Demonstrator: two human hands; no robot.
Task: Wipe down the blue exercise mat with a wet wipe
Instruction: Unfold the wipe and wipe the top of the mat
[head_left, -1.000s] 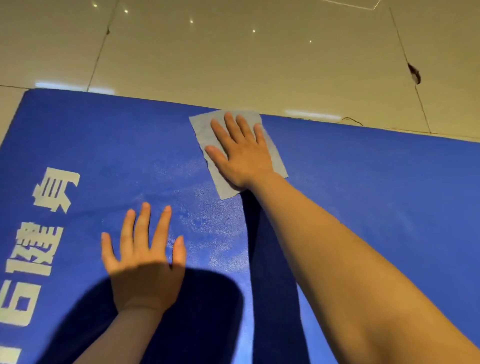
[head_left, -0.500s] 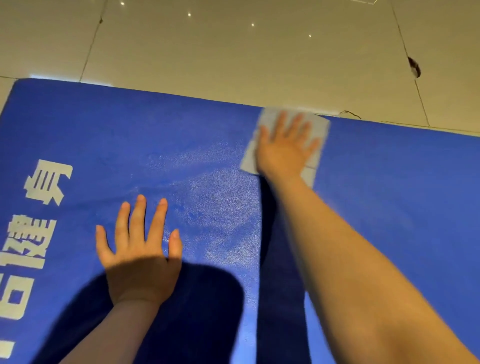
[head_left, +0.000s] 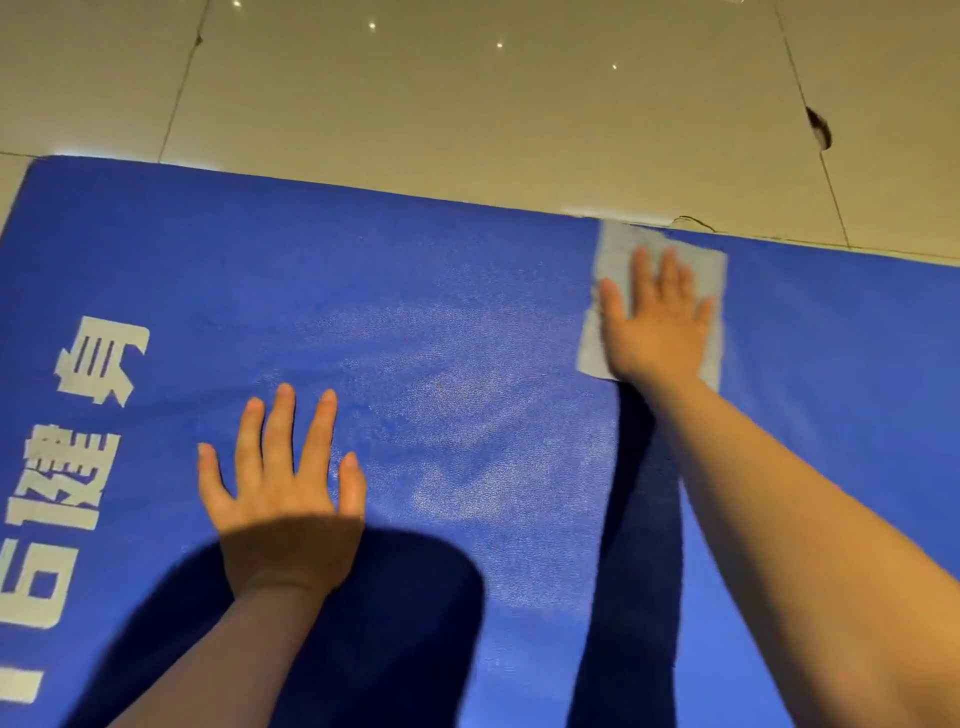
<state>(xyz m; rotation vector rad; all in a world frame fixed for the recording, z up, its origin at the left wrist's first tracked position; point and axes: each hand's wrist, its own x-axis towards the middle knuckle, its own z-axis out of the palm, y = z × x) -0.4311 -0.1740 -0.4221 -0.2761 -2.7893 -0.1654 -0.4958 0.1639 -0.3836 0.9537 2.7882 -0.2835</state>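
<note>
The blue exercise mat (head_left: 208, 270) fills most of the view, with white characters printed along its left side. A pale grey wet wipe (head_left: 613, 260) lies flat near the mat's far edge, right of centre. My right hand (head_left: 657, 322) presses on the wipe with straight, spread fingers and covers its middle. My left hand (head_left: 283, 499) rests flat on the mat at lower left, fingers spread, holding nothing. A damp, shiny patch (head_left: 457, 395) shows on the mat between the two hands.
Beige floor tiles (head_left: 467, 104) lie beyond the mat's far edge. One tile has a dark chip (head_left: 820, 130) at upper right. Dark shadows of my arms fall on the mat in the lower part of the view.
My right hand has slid the wipe to the right along the mat's far edge, leaving a wider damp patch. My left hand has stayed flat in about the same spot.
</note>
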